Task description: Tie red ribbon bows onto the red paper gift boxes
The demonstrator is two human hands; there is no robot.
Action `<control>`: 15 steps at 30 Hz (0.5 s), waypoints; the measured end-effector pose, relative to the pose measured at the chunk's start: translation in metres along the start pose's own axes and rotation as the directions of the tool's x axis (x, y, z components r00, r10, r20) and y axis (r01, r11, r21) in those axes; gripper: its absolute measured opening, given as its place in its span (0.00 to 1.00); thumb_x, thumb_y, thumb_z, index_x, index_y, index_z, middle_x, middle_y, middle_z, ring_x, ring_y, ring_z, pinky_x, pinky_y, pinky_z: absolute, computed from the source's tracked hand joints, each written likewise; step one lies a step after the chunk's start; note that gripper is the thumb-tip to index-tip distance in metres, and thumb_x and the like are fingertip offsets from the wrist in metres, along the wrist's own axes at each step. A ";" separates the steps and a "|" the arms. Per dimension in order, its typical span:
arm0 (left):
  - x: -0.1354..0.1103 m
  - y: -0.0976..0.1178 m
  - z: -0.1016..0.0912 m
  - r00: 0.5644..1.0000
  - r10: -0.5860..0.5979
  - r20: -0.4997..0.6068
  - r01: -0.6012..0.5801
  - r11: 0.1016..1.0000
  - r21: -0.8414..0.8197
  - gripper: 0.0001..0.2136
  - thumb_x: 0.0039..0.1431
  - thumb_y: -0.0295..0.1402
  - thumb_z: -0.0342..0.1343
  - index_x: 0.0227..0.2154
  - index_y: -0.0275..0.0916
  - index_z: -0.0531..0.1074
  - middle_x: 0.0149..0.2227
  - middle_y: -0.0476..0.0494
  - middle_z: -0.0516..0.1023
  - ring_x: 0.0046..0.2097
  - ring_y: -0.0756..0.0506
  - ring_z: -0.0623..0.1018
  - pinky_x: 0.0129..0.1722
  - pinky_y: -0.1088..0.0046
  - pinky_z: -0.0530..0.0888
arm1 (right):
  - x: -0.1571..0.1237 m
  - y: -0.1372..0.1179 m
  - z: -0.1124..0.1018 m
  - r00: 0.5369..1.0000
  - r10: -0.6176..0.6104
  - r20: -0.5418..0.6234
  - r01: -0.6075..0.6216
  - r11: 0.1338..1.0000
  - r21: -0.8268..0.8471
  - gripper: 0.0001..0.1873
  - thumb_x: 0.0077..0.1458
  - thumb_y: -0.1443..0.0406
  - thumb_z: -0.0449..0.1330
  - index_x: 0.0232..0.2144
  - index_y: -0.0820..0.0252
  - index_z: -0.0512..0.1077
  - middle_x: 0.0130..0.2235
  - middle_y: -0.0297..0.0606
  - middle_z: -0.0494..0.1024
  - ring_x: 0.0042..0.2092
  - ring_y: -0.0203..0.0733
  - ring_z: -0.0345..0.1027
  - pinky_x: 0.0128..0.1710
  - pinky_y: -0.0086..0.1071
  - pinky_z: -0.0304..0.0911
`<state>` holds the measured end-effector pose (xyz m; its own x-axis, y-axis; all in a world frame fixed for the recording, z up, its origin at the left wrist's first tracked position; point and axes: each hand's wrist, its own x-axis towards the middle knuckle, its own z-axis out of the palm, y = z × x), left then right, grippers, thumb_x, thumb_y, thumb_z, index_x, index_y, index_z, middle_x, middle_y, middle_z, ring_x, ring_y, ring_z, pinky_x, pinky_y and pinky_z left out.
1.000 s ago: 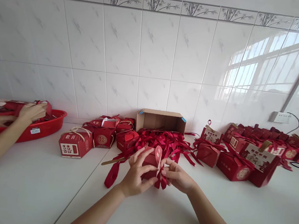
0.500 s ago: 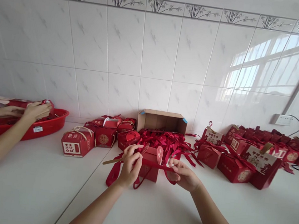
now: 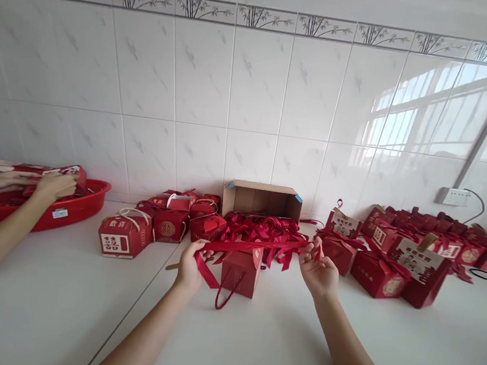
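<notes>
A dark red ribbon [image 3: 258,245] is stretched crosswise between my two hands. My left hand [image 3: 190,265] pinches it near one end, and a loose tail hangs down beside the fingers. On the other side, my right hand [image 3: 320,270] is closed on the ribbon with fingertips up. Just under and behind the ribbon stands a small red gift box [image 3: 242,273], its cord handle drooping at the front; the ribbon partly hides its top. A thin tan strip [image 3: 171,267] pokes out left of my left hand.
A cardboard carton [image 3: 263,199] spills a heap of ribbons [image 3: 284,234] behind the box. Red gift boxes [image 3: 125,233] stand at left, with more boxes [image 3: 380,274] and bags at right. Far left, another person's hands [image 3: 52,187] work over a red basin [image 3: 77,210].
My hands have moved apart, drawing the ribbon out longer and a little higher above the box. The other person's hand has shifted slightly left and down over the basin.
</notes>
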<state>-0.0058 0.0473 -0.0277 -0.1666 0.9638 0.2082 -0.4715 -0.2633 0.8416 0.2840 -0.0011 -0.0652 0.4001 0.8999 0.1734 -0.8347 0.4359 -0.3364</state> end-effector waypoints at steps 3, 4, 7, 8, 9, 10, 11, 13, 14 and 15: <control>-0.007 0.011 -0.001 0.979 -0.075 0.187 0.084 0.996 -0.038 0.09 0.40 0.36 0.57 0.17 0.38 0.64 0.19 0.51 0.65 0.21 0.52 0.66 0.23 0.73 0.65 | 0.004 0.001 -0.005 0.999 -0.030 -0.034 0.027 0.996 -0.086 0.19 0.45 0.75 0.55 0.39 0.51 0.72 0.38 0.28 0.79 0.38 0.31 0.73 0.33 0.26 0.68; -0.009 0.015 -0.002 0.958 -0.097 0.268 0.115 0.992 -0.052 0.11 0.41 0.38 0.57 0.17 0.38 0.63 0.20 0.50 0.65 0.21 0.53 0.64 0.22 0.73 0.64 | 0.005 0.001 -0.007 0.998 -0.048 -0.038 0.044 0.993 -0.108 0.18 0.46 0.74 0.57 0.38 0.50 0.71 0.39 0.29 0.79 0.38 0.31 0.73 0.33 0.26 0.68; -0.012 0.023 -0.009 0.868 -0.105 0.485 0.166 0.983 -0.084 0.20 0.44 0.47 0.57 0.14 0.39 0.56 0.18 0.52 0.59 0.19 0.53 0.59 0.19 0.72 0.60 | 0.007 -0.001 -0.013 0.991 -0.127 -0.038 0.120 0.981 -0.154 0.14 0.45 0.70 0.58 0.36 0.52 0.71 0.38 0.30 0.79 0.38 0.33 0.73 0.33 0.27 0.68; -0.012 0.025 -0.011 0.849 -0.093 0.521 0.161 0.983 -0.087 0.25 0.45 0.52 0.55 0.12 0.40 0.52 0.17 0.52 0.55 0.19 0.53 0.57 0.19 0.72 0.59 | 0.009 -0.002 -0.015 0.988 -0.149 -0.033 0.141 0.974 -0.177 0.12 0.45 0.68 0.59 0.35 0.52 0.71 0.37 0.31 0.79 0.37 0.34 0.73 0.33 0.29 0.68; -0.012 0.026 -0.012 0.844 -0.080 0.531 0.147 0.986 -0.084 0.28 0.46 0.57 0.52 0.11 0.40 0.48 0.16 0.53 0.52 0.18 0.53 0.55 0.18 0.72 0.59 | 0.010 -0.003 -0.017 0.986 -0.162 -0.027 0.153 0.967 -0.204 0.09 0.46 0.67 0.59 0.34 0.52 0.70 0.35 0.31 0.79 0.35 0.34 0.72 0.32 0.30 0.67; -0.011 0.028 -0.013 0.849 -0.068 0.524 0.129 0.988 -0.082 0.31 0.46 0.61 0.48 0.11 0.40 0.44 0.15 0.54 0.48 0.18 0.53 0.54 0.18 0.71 0.59 | 0.011 -0.004 -0.019 0.985 -0.168 -0.021 0.159 0.959 -0.235 0.07 0.47 0.65 0.59 0.33 0.52 0.70 0.32 0.30 0.78 0.32 0.34 0.71 0.30 0.31 0.66; -0.010 0.028 -0.013 0.862 -0.052 0.505 0.107 0.991 -0.081 0.32 0.48 0.62 0.45 0.11 0.40 0.42 0.15 0.54 0.46 0.18 0.53 0.53 0.19 0.71 0.59 | 0.013 -0.005 -0.020 0.986 -0.168 -0.019 0.157 0.951 -0.265 0.06 0.47 0.63 0.60 0.32 0.52 0.69 0.28 0.29 0.76 0.28 0.33 0.68 0.28 0.31 0.65; -0.007 0.026 -0.011 0.899 -0.015 0.438 0.037 0.998 -0.041 0.31 0.52 0.60 0.44 0.11 0.40 0.43 0.15 0.54 0.45 0.19 0.52 0.53 0.20 0.71 0.60 | 0.015 -0.004 -0.021 0.988 -0.150 -0.027 0.134 0.942 -0.309 0.07 0.48 0.59 0.61 0.30 0.53 0.69 0.21 0.26 0.71 0.21 0.32 0.60 0.23 0.31 0.60; -0.006 0.024 -0.009 0.921 0.016 0.388 -0.031 0.999 0.033 0.29 0.54 0.57 0.45 0.11 0.40 0.45 0.15 0.54 0.46 0.19 0.52 0.54 0.20 0.72 0.60 | 0.016 -0.002 -0.021 0.990 -0.137 -0.036 0.118 0.938 -0.327 0.07 0.48 0.59 0.61 0.29 0.53 0.68 0.19 0.25 0.68 0.19 0.31 0.57 0.21 0.31 0.57; -0.005 0.020 -0.007 0.940 0.060 0.335 -0.110 0.985 0.135 0.27 0.55 0.54 0.48 0.12 0.40 0.49 0.16 0.54 0.49 0.20 0.52 0.55 0.21 0.72 0.61 | 0.015 0.000 -0.019 0.991 -0.123 -0.045 0.100 0.931 -0.350 0.08 0.48 0.58 0.61 0.28 0.53 0.68 0.18 0.25 0.66 0.18 0.31 0.55 0.20 0.31 0.55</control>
<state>-0.0202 0.0370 -0.0159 0.1056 0.9046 0.4130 -0.3295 -0.3600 0.8728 0.2970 0.0129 -0.0801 0.5167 0.8388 0.1716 -0.6052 0.4997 -0.6197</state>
